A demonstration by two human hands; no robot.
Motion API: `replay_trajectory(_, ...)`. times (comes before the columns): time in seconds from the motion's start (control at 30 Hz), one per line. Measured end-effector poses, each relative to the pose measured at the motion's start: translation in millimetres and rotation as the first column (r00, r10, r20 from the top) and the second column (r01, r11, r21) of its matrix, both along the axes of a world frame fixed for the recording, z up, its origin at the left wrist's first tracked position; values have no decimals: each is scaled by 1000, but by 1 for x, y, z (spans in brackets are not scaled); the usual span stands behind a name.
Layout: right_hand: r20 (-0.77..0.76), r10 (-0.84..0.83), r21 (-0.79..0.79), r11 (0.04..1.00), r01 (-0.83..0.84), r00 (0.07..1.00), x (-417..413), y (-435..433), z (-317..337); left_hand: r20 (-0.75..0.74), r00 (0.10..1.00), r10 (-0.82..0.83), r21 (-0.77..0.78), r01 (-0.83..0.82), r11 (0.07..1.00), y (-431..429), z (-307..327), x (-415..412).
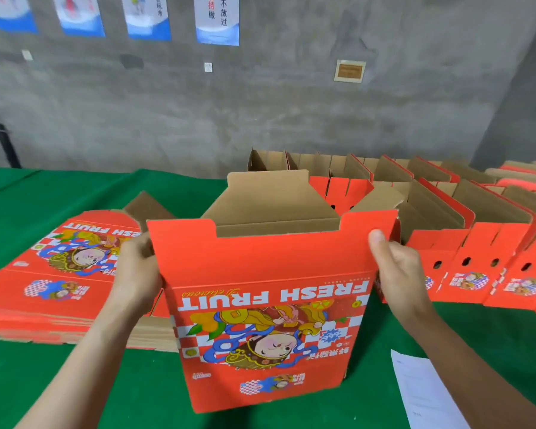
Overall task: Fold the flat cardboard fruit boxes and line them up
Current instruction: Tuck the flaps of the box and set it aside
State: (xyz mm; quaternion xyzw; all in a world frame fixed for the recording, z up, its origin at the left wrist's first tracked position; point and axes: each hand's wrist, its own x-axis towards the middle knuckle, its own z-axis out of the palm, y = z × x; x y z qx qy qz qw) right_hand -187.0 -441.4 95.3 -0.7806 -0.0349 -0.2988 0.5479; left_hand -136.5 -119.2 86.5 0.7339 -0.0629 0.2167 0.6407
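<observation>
Head view: left hand [136, 269] and right hand [396, 267] pinch opposite edges of the half-opened fruit box [266, 305]; even inward pressure should square it.

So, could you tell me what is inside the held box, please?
Inside the box only bare brown walls and a raised flap show; the red front panel hides its lower interior.

A red box [266, 305] printed "FRESH FRUIT" upside down stands open-topped on the green surface [44, 193]. The left hand [136, 270] grips its left edge and the right hand [396, 267] its right edge. A stack of flat boxes [59, 274] lies to the left, a row of folded boxes [461, 227] to the right, and a sheet of paper [421, 391] near the right forearm.
</observation>
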Motion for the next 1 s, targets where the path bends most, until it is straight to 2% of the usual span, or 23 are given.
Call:
replay_trajectory(0.2, -217, -37, 273, 957, 97, 976, 4, -11, -7, -37, 987, 158, -138, -161, 977, -32, -17, -5)
replay_trajectory(0.3, -268, 6, 369, 924, 97, 963, 8, -17, -14, -86, 951, 296, -93, -303, 948, -37, -31, -10)
replay_trajectory(0.37, -261, 39, 354, 933, 59, 965, 9, -20, -19, -60, 941, 334, -79, -338, 938, -38, -37, -15)
replay_trajectory(0.43, -247, 44, 280, 960, 28, 968, 12, -22, -21, -42, 937, 348, -12, -349, 937, -37, -40, -18)
replay_trajectory(0.57, -238, -74, 42, 995, 86, 969, 14, -24, -25, -88, 954, 288, 87, -280, 956, -34, -37, -21)
replay_trajectory(0.67, -178, -144, -166, 979, 115, 973, 15, -23, -27, -16, 945, 328, 361, -301, 883, -32, -26, -21)
replay_trajectory(0.77, -135, -168, -265, 956, 128, 977, 14, -22, -24, 76, 956, 284, 528, -280, 802, -32, -15, -18)
replay_trajectory(0.9, -56, -155, -472, 875, 110, 986, 12, -17, -21, 84, 955, 283, 718, -255, 647, -32, -10, -14)
replay_trajectory(0.97, -25, -147, -603, 791, 103, 989, 13, -15, -18, 95, 960, 264, 745, -244, 621, -32, -9, -14)
replay_trajectory(1.0, -26, -156, -689, 719, 96, 987, 13, -14, -16, 91, 963, 254, 750, -234, 618, -32, -9, -14)
